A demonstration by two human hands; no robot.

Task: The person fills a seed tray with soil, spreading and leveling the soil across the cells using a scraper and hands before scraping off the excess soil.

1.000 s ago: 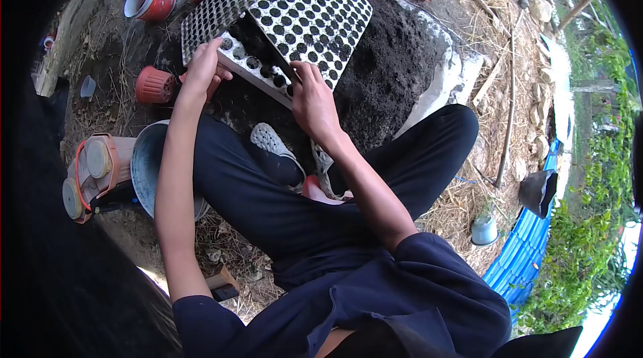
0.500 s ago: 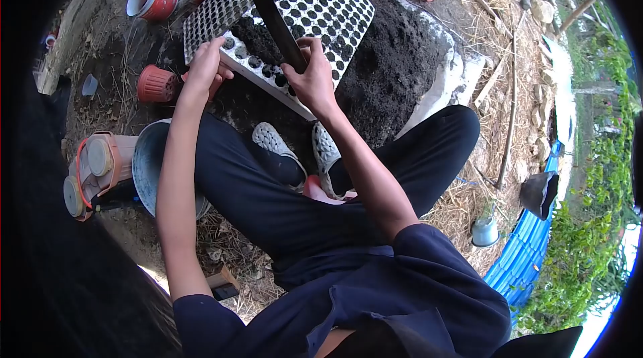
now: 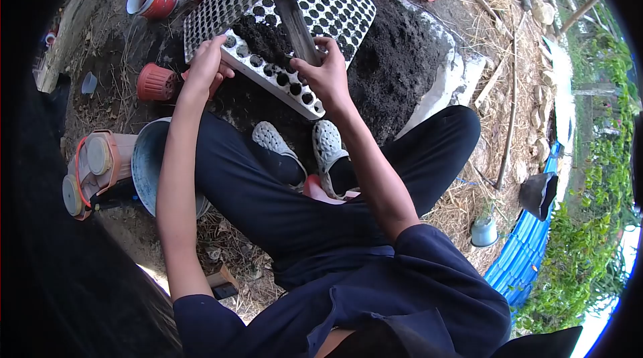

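Observation:
A white seedling tray (image 3: 276,87) with round cells lies tilted in front of my feet, loose dark soil (image 3: 261,38) heaped over part of it. My left hand (image 3: 206,66) grips its left corner, fingers curled at the edge. In my right hand (image 3: 326,75) is a dark flat strip (image 3: 295,20), its lower end in my grasp and its length slanting over the soil. Several cells along the near edge look dark and hollow. Behind lie another white tray (image 3: 345,0) with soil in its cells and, to the left, a greyish tray (image 3: 218,13) with smaller-looking holes.
Dark potting soil (image 3: 395,56) is piled on the right over a white sheet (image 3: 449,83). Terracotta-coloured pots (image 3: 157,83) stand left and at the back. A bucket (image 3: 149,164) and a capped container (image 3: 110,157) sit by my left leg. Straw and sticks cover the right side.
My right hand and the strip have moved right and slightly up across the tray. More near-edge cells show now. My left hand stays at the corner.

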